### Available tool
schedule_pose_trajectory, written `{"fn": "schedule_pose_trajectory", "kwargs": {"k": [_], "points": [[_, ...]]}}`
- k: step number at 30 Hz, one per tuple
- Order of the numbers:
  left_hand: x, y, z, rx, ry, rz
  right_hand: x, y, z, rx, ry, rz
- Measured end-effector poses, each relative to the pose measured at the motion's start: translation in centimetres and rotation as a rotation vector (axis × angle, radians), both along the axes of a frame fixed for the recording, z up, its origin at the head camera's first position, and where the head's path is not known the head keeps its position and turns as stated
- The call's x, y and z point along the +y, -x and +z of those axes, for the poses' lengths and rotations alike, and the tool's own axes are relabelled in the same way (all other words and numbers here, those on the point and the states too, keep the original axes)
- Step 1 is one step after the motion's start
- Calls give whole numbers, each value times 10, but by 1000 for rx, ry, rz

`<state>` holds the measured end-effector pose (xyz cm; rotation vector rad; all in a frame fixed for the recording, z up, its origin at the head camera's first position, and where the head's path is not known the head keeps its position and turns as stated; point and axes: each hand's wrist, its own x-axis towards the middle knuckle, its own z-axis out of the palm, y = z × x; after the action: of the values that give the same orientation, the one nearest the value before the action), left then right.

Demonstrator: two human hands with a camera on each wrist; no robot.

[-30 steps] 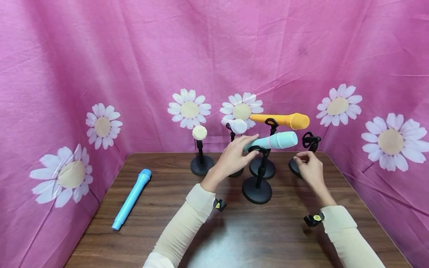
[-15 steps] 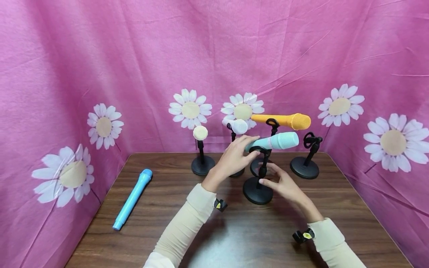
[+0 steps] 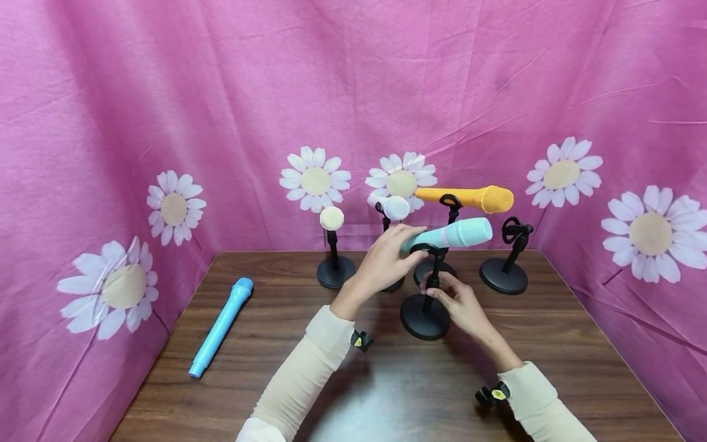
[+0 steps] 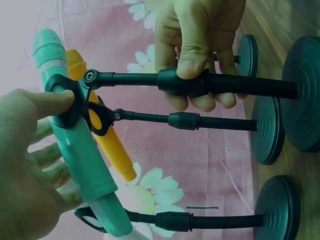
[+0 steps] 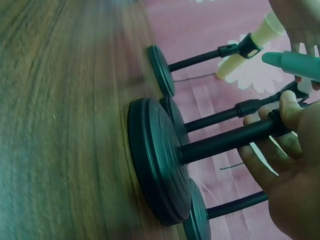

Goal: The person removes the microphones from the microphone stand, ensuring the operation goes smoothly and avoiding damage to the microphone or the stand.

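Note:
A mint-green microphone (image 3: pixel 466 232) lies nearly level in the clip of a black desk microphone stand (image 3: pixel 424 318). My left hand (image 3: pixel 383 258) holds its handle end and the clip; in the left wrist view, the thumb presses the clip (image 4: pixel 70 107) while the fingers pass behind the microphone. Lower down, my right hand (image 3: pixel 459 306) grips the stand's pole at the collar (image 4: pixel 182 82), thumb on the near side and fingers behind. The stand's round base (image 5: pixel 157 160) is on the table.
Behind stand an orange microphone (image 3: pixel 469 197), a white microphone (image 3: pixel 396 208) and a cream microphone (image 3: pixel 332 218) on black stands. A stand with a bare clip (image 3: pixel 505 273) is at the right. A blue microphone (image 3: pixel 221 328) lies on the wooden table (image 3: pixel 276 344) at left. Pink curtain surrounds it.
My right hand has left the bare stand at the right, moved left, and taken hold of the pole under the mint-green microphone. My left hand has stayed at the microphone.

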<state>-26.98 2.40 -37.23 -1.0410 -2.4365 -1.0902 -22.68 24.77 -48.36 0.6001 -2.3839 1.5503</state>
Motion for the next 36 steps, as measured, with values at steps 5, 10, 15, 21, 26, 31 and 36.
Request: {"fn": "schedule_pose_trajectory", "kwargs": {"k": [5, 10, 15, 21, 26, 31, 36], "points": [[-11, -8, -1, -3, -24, 4, -8, -7, 2, 10, -38, 0], [-27, -17, -2, 10, -56, 20, -21, -13, 4, -9, -1, 75], [-43, -26, -3, 28, -80, 32, -35, -18, 6, 5, 14, 133], [-63, -40, -4, 44, -118, 43, -52, -23, 7, -2, 12, 175], [-82, -50, -6, 49, -154, 55, -69, -27, 8, -3, 17, 236], [-98, -59, -7, 29, -178, 73, -84, -29, 5, 7, 26, 286], [-108, -66, -9, 23, -188, 70, -94, -30, 0, 23, 22, 298]]}}
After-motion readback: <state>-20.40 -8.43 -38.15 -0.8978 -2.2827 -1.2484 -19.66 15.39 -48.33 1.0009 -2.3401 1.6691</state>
